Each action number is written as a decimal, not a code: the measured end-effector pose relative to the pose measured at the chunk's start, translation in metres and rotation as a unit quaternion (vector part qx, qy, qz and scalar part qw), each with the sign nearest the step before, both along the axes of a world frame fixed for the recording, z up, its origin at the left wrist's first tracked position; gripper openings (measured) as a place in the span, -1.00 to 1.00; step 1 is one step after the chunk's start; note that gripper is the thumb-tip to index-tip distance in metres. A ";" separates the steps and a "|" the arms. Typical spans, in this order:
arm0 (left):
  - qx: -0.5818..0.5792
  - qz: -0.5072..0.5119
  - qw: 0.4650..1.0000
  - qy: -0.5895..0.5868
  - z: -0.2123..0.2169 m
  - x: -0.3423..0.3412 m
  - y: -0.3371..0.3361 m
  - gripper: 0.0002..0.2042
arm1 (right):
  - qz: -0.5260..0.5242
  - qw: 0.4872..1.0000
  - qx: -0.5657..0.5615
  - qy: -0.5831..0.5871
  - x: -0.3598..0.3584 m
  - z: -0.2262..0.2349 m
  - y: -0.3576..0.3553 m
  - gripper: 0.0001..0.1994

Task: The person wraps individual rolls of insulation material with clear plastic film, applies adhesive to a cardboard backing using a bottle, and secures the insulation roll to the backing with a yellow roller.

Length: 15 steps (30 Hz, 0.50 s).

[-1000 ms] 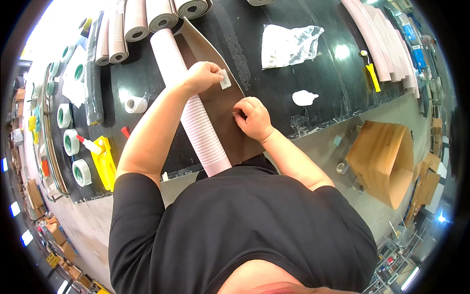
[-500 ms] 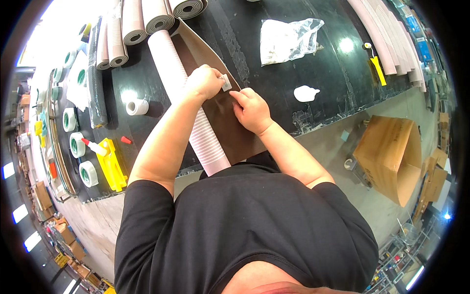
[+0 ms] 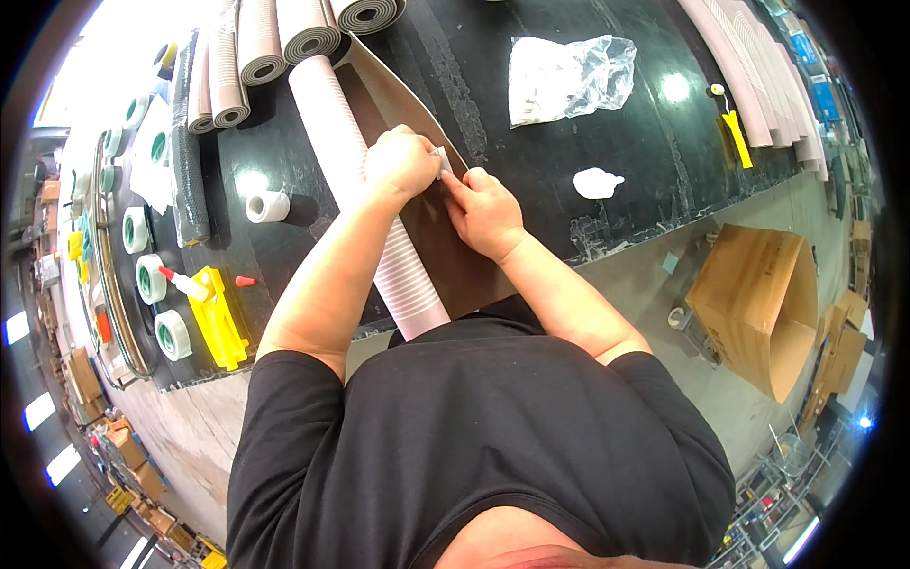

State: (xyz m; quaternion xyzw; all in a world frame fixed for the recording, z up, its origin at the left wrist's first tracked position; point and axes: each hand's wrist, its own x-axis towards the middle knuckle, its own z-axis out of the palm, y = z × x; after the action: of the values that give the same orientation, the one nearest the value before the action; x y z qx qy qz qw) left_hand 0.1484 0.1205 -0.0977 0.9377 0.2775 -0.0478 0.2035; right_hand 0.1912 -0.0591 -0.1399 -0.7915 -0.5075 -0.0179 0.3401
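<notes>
A long pale pink ribbed roll [image 3: 332,123] lies on the black table [image 3: 531,180], running from the far side down to the table's near edge. A dark brown sheet [image 3: 445,256] unrolls from it to the right. My left hand [image 3: 403,163] rests over the roll and sheet, pinching a small white piece [image 3: 443,159] at the sheet's edge. My right hand [image 3: 485,211] sits right beside it on the brown sheet, fingertips meeting the same white piece.
More rolled mats [image 3: 284,33] lie at the far left. A clear plastic bag [image 3: 567,76], a white scrap [image 3: 595,182], a yellow knife [image 3: 735,123], a white tape core [image 3: 268,205], a yellow tool [image 3: 218,318] and green tape rolls [image 3: 152,275] are about. An open cardboard box [image 3: 768,303] stands on the floor.
My right hand has moved up from the lower part of the brown sheet to join my left hand. Both hands have shifted slightly farther along the sheet's edge.
</notes>
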 end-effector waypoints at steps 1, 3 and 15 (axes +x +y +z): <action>-0.001 0.000 1.000 0.000 0.000 0.000 0.000 -0.71 | 0.000 1.000 -0.001 0.000 0.000 0.000 0.001 -0.62; 0.008 -0.007 1.000 -0.005 -0.001 0.000 0.000 -0.71 | -0.004 1.000 -0.018 0.000 -0.001 0.000 0.002 -0.63; 0.019 -0.006 0.997 -0.068 -0.001 -0.006 0.000 -0.80 | -0.002 0.999 -0.033 0.009 -0.001 0.002 0.001 -0.63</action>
State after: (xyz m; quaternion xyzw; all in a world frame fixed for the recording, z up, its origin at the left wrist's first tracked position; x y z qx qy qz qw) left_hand 0.1426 0.1203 -0.0987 0.9442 0.2584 0.0201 0.2035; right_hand 0.1898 -0.0579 -0.1378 -0.8036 -0.5026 0.0053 0.3188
